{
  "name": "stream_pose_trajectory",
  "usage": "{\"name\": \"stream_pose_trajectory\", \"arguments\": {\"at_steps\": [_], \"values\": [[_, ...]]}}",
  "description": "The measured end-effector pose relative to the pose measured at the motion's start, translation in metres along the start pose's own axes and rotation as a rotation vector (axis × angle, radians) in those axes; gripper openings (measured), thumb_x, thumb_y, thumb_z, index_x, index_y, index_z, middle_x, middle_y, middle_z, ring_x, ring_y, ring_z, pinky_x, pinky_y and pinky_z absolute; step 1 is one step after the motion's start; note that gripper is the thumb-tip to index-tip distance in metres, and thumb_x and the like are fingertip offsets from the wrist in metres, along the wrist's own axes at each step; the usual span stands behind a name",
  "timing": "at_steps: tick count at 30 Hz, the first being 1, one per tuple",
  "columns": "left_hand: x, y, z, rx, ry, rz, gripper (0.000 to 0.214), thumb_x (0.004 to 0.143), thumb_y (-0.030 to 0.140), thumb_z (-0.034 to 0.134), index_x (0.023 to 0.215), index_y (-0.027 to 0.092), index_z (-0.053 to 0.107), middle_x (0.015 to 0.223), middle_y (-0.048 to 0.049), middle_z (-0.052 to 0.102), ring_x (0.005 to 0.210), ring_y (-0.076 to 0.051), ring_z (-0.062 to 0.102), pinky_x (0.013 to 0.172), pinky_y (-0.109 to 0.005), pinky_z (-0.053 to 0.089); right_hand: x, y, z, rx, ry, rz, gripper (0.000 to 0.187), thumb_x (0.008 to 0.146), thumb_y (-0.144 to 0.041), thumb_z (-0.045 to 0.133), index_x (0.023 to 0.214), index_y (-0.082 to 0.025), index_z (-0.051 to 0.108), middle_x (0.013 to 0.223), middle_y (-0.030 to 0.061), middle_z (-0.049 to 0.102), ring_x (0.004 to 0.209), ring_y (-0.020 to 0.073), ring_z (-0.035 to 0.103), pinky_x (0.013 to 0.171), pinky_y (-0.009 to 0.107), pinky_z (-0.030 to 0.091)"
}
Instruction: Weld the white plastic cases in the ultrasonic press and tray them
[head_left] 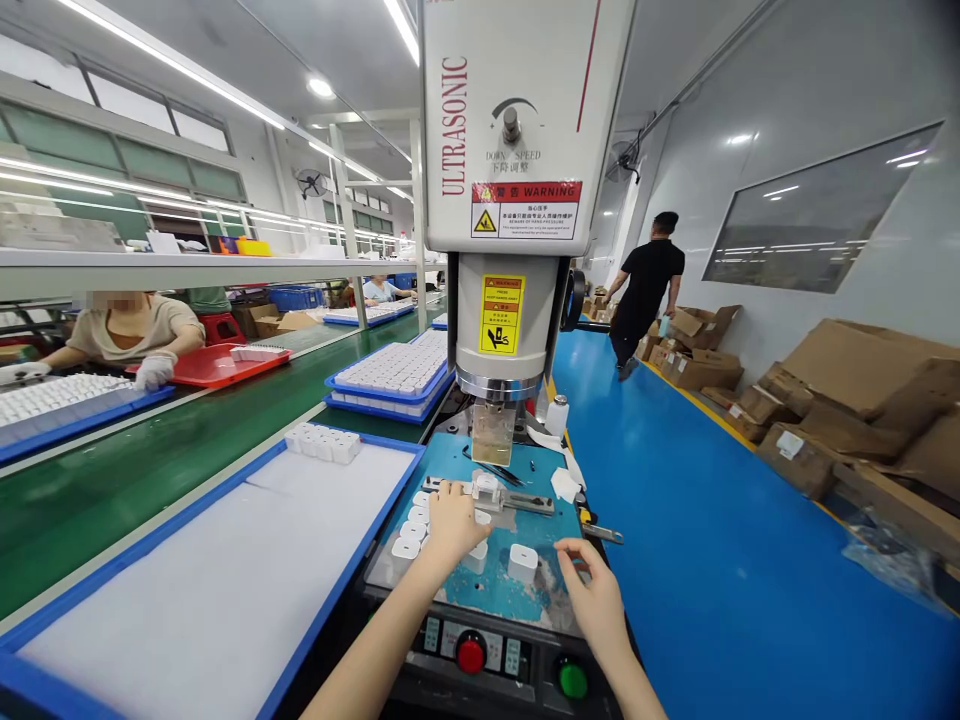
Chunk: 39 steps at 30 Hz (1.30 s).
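My left hand (pixel 453 525) reaches over the work plate, its thumb spread from bent fingers. White, rounded charger housings (pixel 407 548) stand in a group beside it, some partly hidden by the hand. A single white charger housing (pixel 523 563) sits upright between my hands, apart from both. To its right hovers my right hand (pixel 592 590), fingers loosely curled with nothing visible between them. Just beyond my left fingertips, a metal fixture (pixel 529 502) holds a white piece (pixel 487 488). Above hangs the clear block-like horn (pixel 493 435) of the ultrasonic machine (pixel 525 120).
A blue-rimmed tray (pixel 172 510) at left carries a short row of white housings (pixel 324 442). Stacked full trays (pixel 394 368) stand behind. Red (pixel 471 655) and green (pixel 573 680) buttons face me. A gloved co-worker (pixel 127 330) sits across the green belt; another person (pixel 651 280) walks at right.
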<state>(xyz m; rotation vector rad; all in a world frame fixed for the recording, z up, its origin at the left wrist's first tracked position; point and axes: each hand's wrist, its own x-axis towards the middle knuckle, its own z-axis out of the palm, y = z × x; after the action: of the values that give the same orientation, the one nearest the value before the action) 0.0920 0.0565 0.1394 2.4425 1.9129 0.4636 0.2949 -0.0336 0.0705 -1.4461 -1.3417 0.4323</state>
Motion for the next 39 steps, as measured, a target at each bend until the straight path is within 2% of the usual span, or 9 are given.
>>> {"name": "stream_pose_trajectory", "arguments": {"at_steps": [3, 5, 10, 15, 19, 25, 32, 35, 39], "values": [[-0.017, -0.009, -0.005, -0.096, 0.13, 0.091, 0.037, 0.072, 0.049, 0.064, 0.093, 0.018, 0.069, 0.104, -0.0119, 0.062, 0.103, -0.031, 0.051, 0.085, -0.043, 0.042, -0.026, 0.013, 0.005, -0.072, 0.092, -0.073, 0.027, 0.088, -0.043, 0.047, 0.088, -0.023, 0.064, 0.101, 0.009, 0.064, 0.096, 0.0251, 0.06, 0.079, 0.035, 0.05], [-0.038, -0.025, 0.001, -0.226, 0.36, 0.172, 0.03, 0.082, 0.039, 0.056, 0.104, 0.021, 0.064, 0.105, -0.0093, 0.06, 0.099, -0.025, 0.053, 0.084, -0.04, 0.043, -0.045, 0.024, 0.012, -0.146, 0.178, -0.147, 0.023, 0.09, -0.04, 0.047, 0.092, -0.024, 0.064, 0.104, 0.0092, 0.063, 0.1, 0.0256, 0.058, 0.082, 0.037, 0.049], [-0.102, -0.093, 0.055, -0.263, 0.89, 0.31, 0.018, 0.083, 0.014, 0.048, 0.097, 0.02, 0.057, 0.098, -0.0088, 0.058, 0.09, -0.021, 0.054, 0.078, -0.037, 0.044, -0.076, 0.048, 0.034, -0.348, 0.293, -0.397, 0.019, 0.09, -0.034, 0.051, 0.102, -0.026, 0.063, 0.103, 0.0108, 0.06, 0.096, 0.0259, 0.057, 0.078, 0.038, 0.048], [-0.116, -0.133, 0.097, -0.082, 0.882, 0.364, 0.012, 0.082, 0.018, 0.052, 0.093, 0.018, 0.055, 0.093, -0.0093, 0.06, 0.083, -0.021, 0.056, 0.071, -0.034, 0.046, -0.076, 0.058, 0.047, -0.486, 0.399, -0.503, 0.019, 0.089, -0.033, 0.052, 0.102, -0.021, 0.059, 0.097, 0.0123, 0.061, 0.091, 0.027, 0.058, 0.076, 0.04, 0.045], [-0.113, -0.131, 0.097, -0.113, 0.858, 0.323, 0.012, 0.082, 0.022, 0.053, 0.094, 0.018, 0.053, 0.093, -0.0091, 0.06, 0.083, -0.021, 0.057, 0.072, -0.035, 0.048, -0.076, 0.054, 0.048, -0.472, 0.352, -0.385, 0.023, 0.09, -0.038, 0.049, 0.102, -0.021, 0.058, 0.096, 0.0118, 0.062, 0.092, 0.0276, 0.058, 0.075, 0.039, 0.046], [-0.135, -0.125, 0.088, -0.251, 0.822, 0.226, 0.016, 0.077, 0.015, 0.057, 0.091, 0.023, 0.054, 0.089, -0.0048, 0.06, 0.08, -0.02, 0.059, 0.071, -0.034, 0.049, -0.059, 0.021, 0.029, -0.273, 0.073, -0.106, 0.024, 0.09, -0.037, 0.048, 0.108, -0.026, 0.057, 0.115, 0.0094, 0.058, 0.109, 0.0268, 0.055, 0.085, 0.037, 0.049], [-0.146, -0.107, 0.055, -0.399, 0.917, 0.234, 0.019, 0.075, 0.009, 0.057, 0.089, 0.023, 0.056, 0.09, -0.0044, 0.055, 0.081, -0.019, 0.057, 0.07, -0.035, 0.049, -0.014, -0.005, 0.025, -0.141, -0.262, -0.075, 0.029, 0.087, -0.035, 0.047, 0.113, -0.025, 0.054, 0.114, 0.0078, 0.058, 0.102, 0.0225, 0.058, 0.084, 0.034, 0.049], [-0.139, -0.096, 0.03, -0.422, 0.948, 0.242, 0.019, 0.075, 0.009, 0.057, 0.089, 0.023, 0.056, 0.09, -0.0043, 0.054, 0.083, -0.019, 0.056, 0.072, -0.035, 0.048, -0.009, -0.005, 0.03, -0.106, -0.268, -0.042, 0.027, 0.087, -0.037, 0.044, 0.106, -0.022, 0.056, 0.102, 0.008, 0.062, 0.089, 0.0214, 0.061, 0.077, 0.033, 0.049], [-0.118, -0.083, 0.003, -0.385, 0.788, 0.264, 0.016, 0.078, 0.012, 0.057, 0.089, 0.023, 0.057, 0.094, -0.0048, 0.055, 0.089, -0.02, 0.055, 0.078, -0.035, 0.046, -0.016, -0.017, 0.031, -0.096, -0.252, -0.043, 0.024, 0.083, -0.037, 0.051, 0.102, -0.024, 0.059, 0.098, 0.0066, 0.063, 0.089, 0.0221, 0.06, 0.075, 0.031, 0.049]]}}
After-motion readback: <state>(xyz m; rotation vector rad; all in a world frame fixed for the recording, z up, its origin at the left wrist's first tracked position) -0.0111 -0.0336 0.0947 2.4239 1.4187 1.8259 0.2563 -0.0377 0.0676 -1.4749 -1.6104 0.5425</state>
